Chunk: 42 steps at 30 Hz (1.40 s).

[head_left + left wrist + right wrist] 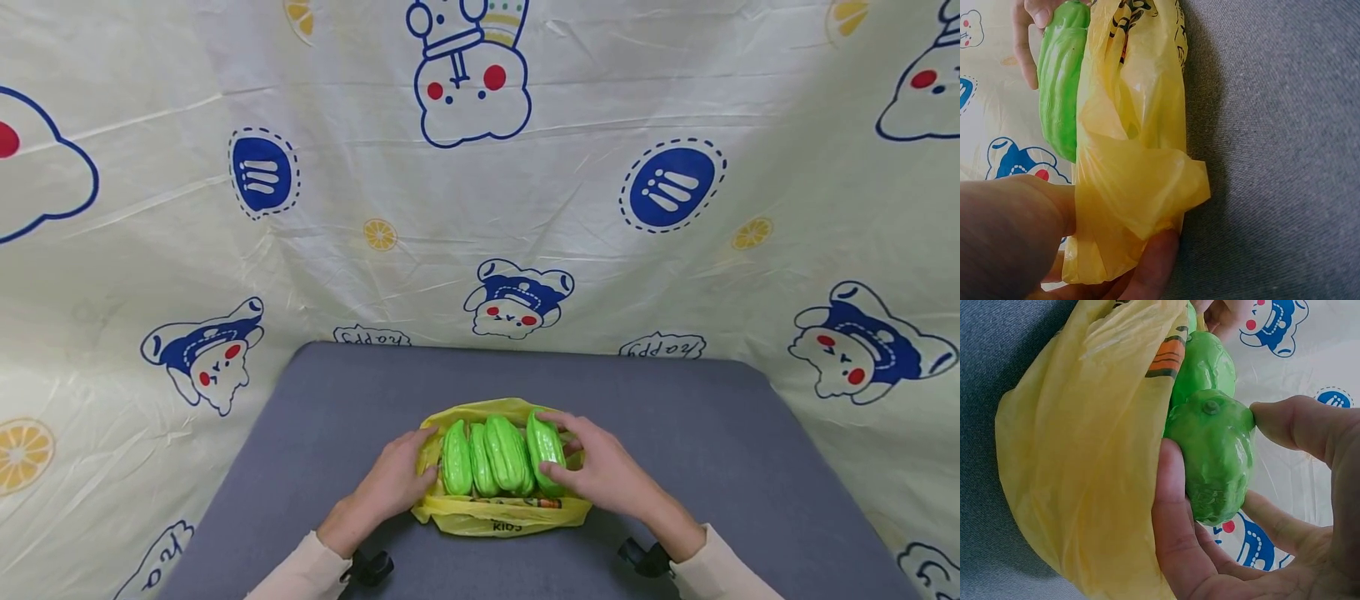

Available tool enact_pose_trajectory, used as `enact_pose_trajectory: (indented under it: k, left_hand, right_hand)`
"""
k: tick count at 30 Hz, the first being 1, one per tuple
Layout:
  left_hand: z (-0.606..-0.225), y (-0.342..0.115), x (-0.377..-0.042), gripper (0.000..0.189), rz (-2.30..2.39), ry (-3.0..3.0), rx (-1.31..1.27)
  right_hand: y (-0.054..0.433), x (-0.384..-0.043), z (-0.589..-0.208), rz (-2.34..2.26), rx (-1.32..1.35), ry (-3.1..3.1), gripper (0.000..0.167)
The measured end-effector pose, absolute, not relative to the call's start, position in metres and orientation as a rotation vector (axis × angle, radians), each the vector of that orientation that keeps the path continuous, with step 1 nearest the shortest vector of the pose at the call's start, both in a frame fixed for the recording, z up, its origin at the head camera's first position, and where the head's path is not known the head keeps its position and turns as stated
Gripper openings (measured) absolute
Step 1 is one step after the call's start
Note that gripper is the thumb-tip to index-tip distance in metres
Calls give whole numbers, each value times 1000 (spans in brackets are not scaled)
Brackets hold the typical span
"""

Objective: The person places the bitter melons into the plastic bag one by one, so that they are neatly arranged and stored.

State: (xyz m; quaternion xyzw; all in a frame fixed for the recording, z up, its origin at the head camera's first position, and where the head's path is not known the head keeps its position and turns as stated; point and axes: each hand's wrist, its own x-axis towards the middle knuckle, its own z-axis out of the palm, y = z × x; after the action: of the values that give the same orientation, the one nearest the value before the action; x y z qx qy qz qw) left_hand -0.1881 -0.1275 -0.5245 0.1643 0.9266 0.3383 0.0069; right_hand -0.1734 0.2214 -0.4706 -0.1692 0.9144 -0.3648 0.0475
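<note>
A yellow plastic bag lies mouth up on the table, and several glossy green ridged gourds sit side by side in its opening. My right hand pinches the rightmost gourd between thumb and fingers, at the bag's right end. At the opposite end, my left hand grips the side of the bag, its fingers curled against the plastic in the left wrist view. Part of the left thumb is hidden by the bag there. The gourds' lower parts are hidden inside the bag.
The grey-blue tabletop stretches around the bag on all sides. Behind it and at both sides hangs a pale patterned sheet that meets the table's back edge. A dark wrist strap sits by the left sleeve.
</note>
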Motion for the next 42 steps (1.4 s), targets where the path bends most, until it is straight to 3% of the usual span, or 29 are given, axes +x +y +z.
enact_pose_trajectory:
  k: [42]
  left_hand:
    - [-526,-129,-190,61,1049,2903,526]
  right_hand:
    - [220,-167,-473,-1140,-518,2835,64]
